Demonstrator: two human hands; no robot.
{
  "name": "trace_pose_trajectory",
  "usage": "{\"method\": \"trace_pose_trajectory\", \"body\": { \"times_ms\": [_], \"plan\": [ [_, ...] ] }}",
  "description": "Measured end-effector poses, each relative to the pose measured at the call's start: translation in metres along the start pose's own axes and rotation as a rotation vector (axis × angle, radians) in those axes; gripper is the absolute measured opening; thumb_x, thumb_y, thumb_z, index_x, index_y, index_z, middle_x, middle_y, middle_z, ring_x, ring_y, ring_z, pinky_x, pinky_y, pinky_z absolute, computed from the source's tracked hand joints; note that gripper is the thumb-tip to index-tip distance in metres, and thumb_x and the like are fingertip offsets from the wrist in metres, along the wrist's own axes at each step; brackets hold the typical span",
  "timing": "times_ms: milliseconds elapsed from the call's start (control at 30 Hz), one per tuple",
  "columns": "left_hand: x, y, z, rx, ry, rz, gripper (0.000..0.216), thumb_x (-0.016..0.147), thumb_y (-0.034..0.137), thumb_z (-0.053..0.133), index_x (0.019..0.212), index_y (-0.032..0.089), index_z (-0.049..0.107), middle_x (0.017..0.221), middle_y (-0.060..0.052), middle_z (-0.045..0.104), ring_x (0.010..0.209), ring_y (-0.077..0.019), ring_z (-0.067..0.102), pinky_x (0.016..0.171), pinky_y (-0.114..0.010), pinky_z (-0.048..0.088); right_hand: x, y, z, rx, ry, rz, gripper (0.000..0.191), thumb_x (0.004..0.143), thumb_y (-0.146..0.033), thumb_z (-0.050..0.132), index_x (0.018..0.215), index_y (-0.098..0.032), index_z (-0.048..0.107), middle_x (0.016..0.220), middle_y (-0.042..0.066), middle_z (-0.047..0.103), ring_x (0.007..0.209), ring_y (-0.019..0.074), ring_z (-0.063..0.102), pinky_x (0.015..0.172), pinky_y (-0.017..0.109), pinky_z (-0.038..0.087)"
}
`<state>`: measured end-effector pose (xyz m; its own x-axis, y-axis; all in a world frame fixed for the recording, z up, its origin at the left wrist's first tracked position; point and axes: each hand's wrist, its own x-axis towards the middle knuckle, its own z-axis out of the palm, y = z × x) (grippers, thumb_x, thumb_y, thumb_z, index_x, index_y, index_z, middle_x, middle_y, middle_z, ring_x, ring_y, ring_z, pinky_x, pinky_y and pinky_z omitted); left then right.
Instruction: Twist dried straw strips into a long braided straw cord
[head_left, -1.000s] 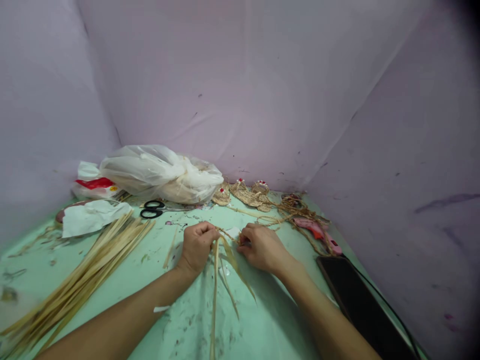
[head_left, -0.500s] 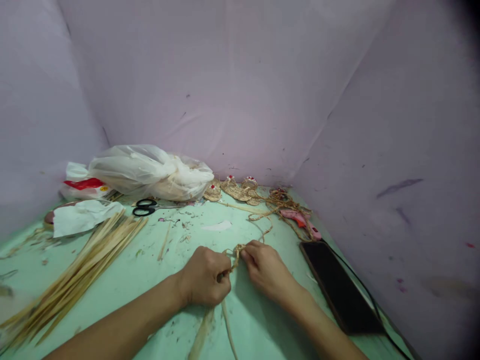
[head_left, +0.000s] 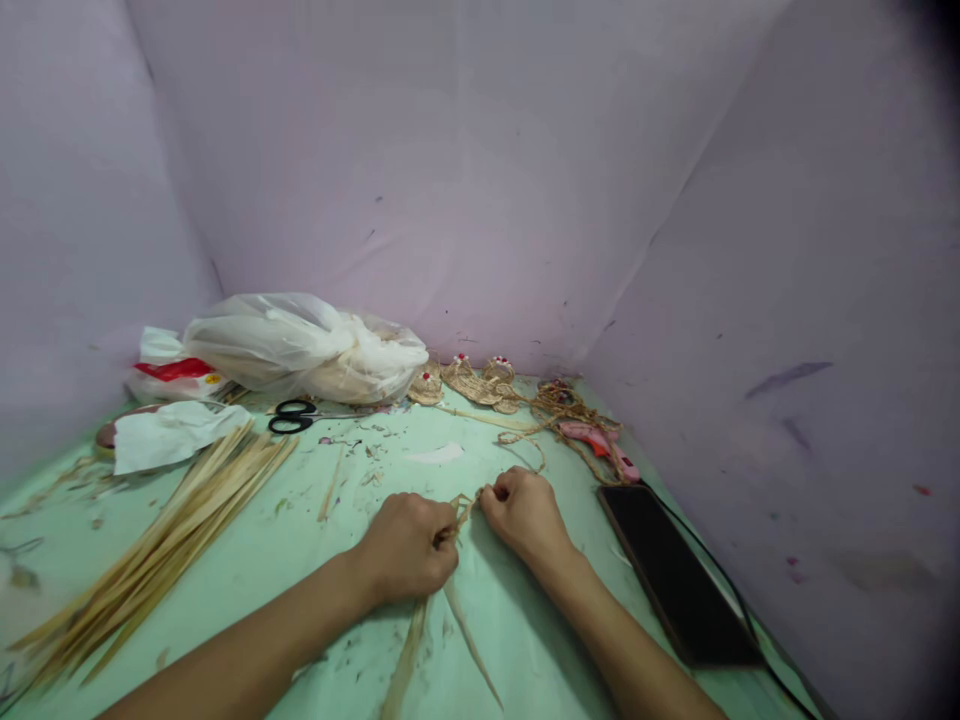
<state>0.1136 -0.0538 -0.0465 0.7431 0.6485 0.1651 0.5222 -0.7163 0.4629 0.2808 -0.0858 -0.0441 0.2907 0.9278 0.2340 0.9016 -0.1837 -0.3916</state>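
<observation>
Strips (head_left: 409,655) of pale dried fibre trail down towards me from my left hand (head_left: 411,548), whose fingers are curled tight around their upper part. Just beyond it, to the right, the thumb and forefinger of my right hand (head_left: 525,510) pinch the other end of a thin fibre twist (head_left: 466,510) that spans the small gap between my fists, over the mint-green tabletop (head_left: 555,660).

Left of me lies a loose bundle of flat straw strips (head_left: 161,560); to my right, a dark flat slab (head_left: 675,575) with a black cable alongside, no lettering I can read on it. Farther off sit a pink glue gun (head_left: 577,432), black-handled scissors (head_left: 307,412) and a crumpled white tissue (head_left: 176,437). At the back I see a knotted plastic bag (head_left: 285,345), a white packet (head_left: 172,372) banded in red, its print too small to read, and coiled ornaments (head_left: 472,385) with red and white beads.
</observation>
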Motion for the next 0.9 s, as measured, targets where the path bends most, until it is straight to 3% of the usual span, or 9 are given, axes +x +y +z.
{"method": "trace_pose_trajectory", "body": {
  "times_ms": [133,300,433,533,600,700,767,900],
  "plan": [
    [0.002,0.000,0.001,0.033,-0.034,-0.066,0.009,0.061,0.019,0.043,0.055,0.019,0.050,0.052,0.001,0.052,0.049,-0.0110,0.042,0.049,-0.022,0.024,0.001,0.009,0.002,0.079,0.004,-0.097,0.022,0.073,-0.021,0.047,0.059,-0.014,0.064,0.073,0.008,0.064,0.067,0.0136,0.057,0.063,0.020,0.039],
    [0.002,0.001,0.000,0.085,-0.040,-0.083,0.013,0.063,0.020,0.043,0.059,0.020,0.054,0.056,-0.001,0.057,0.053,-0.0142,0.049,0.051,-0.023,0.025,0.001,0.009,-0.007,0.111,-0.071,-0.086,0.024,0.075,-0.016,0.045,0.060,-0.014,0.064,0.085,0.011,0.066,0.087,0.0174,0.060,0.073,0.023,0.041],
    [0.003,0.003,-0.001,0.110,-0.044,-0.098,0.014,0.065,0.022,0.043,0.061,0.020,0.056,0.059,-0.002,0.060,0.057,-0.0165,0.053,0.051,-0.024,0.027,0.000,0.009,-0.011,0.162,-0.133,-0.090,0.024,0.072,-0.013,0.046,0.057,-0.016,0.064,0.096,0.013,0.066,0.114,0.0208,0.047,0.077,0.025,0.042],
    [0.003,0.004,-0.001,0.117,-0.044,-0.107,0.014,0.065,0.023,0.043,0.063,0.021,0.057,0.061,-0.003,0.060,0.058,-0.0173,0.054,0.052,-0.024,0.029,0.001,0.012,-0.006,0.217,-0.114,-0.092,0.023,0.071,-0.012,0.046,0.068,-0.016,0.069,0.121,0.013,0.054,0.109,0.0207,0.052,0.077,0.027,0.044],
    [0.003,0.004,0.000,0.120,-0.038,-0.105,0.013,0.065,0.023,0.044,0.063,0.020,0.056,0.061,-0.003,0.061,0.059,-0.0173,0.054,0.053,-0.025,0.030,0.002,0.015,-0.002,0.220,-0.112,-0.141,0.025,0.073,-0.012,0.045,0.072,-0.016,0.070,0.124,0.012,0.051,0.104,0.0192,0.055,0.079,0.026,0.043],
    [0.002,0.003,0.002,0.129,-0.039,-0.104,0.013,0.065,0.023,0.044,0.063,0.020,0.056,0.062,-0.003,0.061,0.059,-0.0173,0.055,0.053,-0.025,0.031,0.006,0.013,-0.003,0.109,-0.159,-0.239,0.028,0.077,-0.014,0.043,0.077,-0.021,0.070,0.115,0.007,0.058,0.097,0.0167,0.058,0.077,0.025,0.042],
    [0.002,0.003,0.002,0.134,-0.042,-0.103,0.013,0.066,0.023,0.043,0.063,0.020,0.056,0.062,-0.003,0.061,0.059,-0.0176,0.055,0.053,-0.025,0.031,0.009,0.009,-0.008,-0.059,-0.195,-0.292,0.028,0.079,-0.017,0.042,0.079,-0.024,0.069,0.108,0.005,0.061,0.087,0.0164,0.059,0.067,0.025,0.042],
    [0.002,0.003,0.002,0.143,-0.047,-0.105,0.014,0.066,0.023,0.044,0.064,0.020,0.057,0.063,-0.004,0.062,0.061,-0.0188,0.057,0.054,-0.026,0.033,0.018,-0.002,-0.020,-0.349,-0.259,-0.429,0.022,0.077,-0.018,0.046,0.076,-0.020,0.068,0.085,0.008,0.061,0.076,0.0175,0.056,0.055,0.024,0.033]
  ]
}}
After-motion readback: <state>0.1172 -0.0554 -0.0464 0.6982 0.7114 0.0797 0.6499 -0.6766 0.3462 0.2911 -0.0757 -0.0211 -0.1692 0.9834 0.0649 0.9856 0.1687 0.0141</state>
